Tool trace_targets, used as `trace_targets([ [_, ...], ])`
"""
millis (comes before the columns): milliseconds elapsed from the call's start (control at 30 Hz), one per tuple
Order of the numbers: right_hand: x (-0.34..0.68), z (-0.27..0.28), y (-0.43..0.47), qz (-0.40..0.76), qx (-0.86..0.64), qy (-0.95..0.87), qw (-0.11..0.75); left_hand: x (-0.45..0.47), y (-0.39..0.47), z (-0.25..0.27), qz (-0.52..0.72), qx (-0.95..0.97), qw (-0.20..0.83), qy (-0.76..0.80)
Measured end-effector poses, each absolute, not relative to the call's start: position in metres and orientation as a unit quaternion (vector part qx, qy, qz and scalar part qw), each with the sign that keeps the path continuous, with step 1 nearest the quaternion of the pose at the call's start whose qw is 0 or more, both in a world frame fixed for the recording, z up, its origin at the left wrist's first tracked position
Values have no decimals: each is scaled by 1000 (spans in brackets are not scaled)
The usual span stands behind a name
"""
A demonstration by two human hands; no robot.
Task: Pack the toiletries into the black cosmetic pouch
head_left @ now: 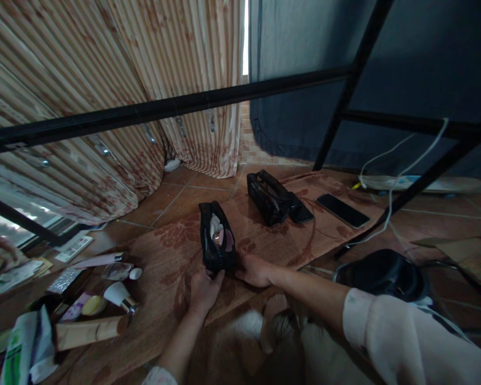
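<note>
A black zip pouch stands on the reddish-brown patterned mat, its top unzipped. Inside it I see something white and a round pinkish item. My left hand is closed on the pouch's near end, with thumb and fingers pinched at the edge. At the lower right corner of the same pouch, my right hand grips its side; the fingertips are partly hidden by it. Farther back on the mat lies a second black pouch, also gaping at the top.
Beside the second pouch are a small black item and a phone. Tubes, bottles and a white-headed brush crowd the left. A black metal bar crosses above; a white cable hangs at right.
</note>
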State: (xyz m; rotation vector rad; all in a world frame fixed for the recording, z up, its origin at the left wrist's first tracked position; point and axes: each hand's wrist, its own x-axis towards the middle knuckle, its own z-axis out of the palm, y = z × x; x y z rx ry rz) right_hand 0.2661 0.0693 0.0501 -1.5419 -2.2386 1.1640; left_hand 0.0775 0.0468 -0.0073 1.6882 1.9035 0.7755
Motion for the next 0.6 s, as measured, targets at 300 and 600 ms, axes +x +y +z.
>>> trace_targets([
  [300,266,56,69,378,-535,-753,62,81,46,-2,288,608,225,705],
  [600,265,54,69,364,-538,-758,61,82,46,0,285,609,219,707],
])
